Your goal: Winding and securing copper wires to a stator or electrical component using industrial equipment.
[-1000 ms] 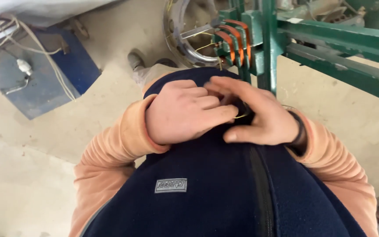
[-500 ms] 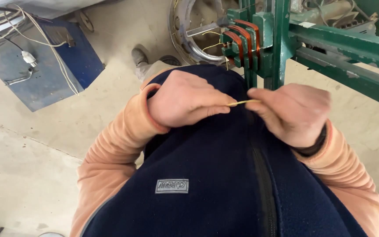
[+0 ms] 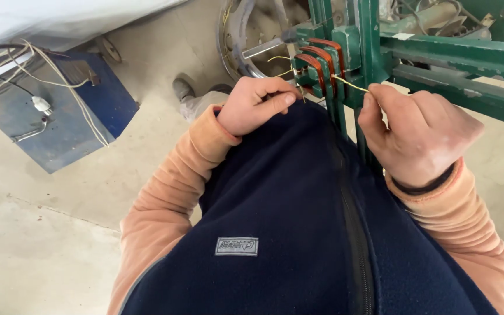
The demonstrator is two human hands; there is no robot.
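Note:
My right hand [image 3: 418, 131] pinches a thin yellowish wire [image 3: 350, 85] that runs up and left to the copper coils [image 3: 317, 64] wound on a green winding frame [image 3: 357, 46]. My left hand [image 3: 258, 104] rests curled on my dark blue vest [image 3: 287, 210], just below the coils, with its thumb and forefinger closed on a short wire end near the frame. A second loose wire tip [image 3: 275, 58] sticks out left of the coils. Orange sleeves cover both arms.
A green metal machine beam [image 3: 462, 55] crosses the upper right. A round metal ring [image 3: 243, 41] lies behind the frame. A blue box [image 3: 65, 125] with white cables [image 3: 36, 58] sits at left on the concrete floor [image 3: 42, 233]. A shoe [image 3: 183, 90] shows beyond my knee.
My hands have parted: the right hand pulled the wire out to the right and upward, and the left hand moved up toward the coils. The view has tilted, showing more of the frame.

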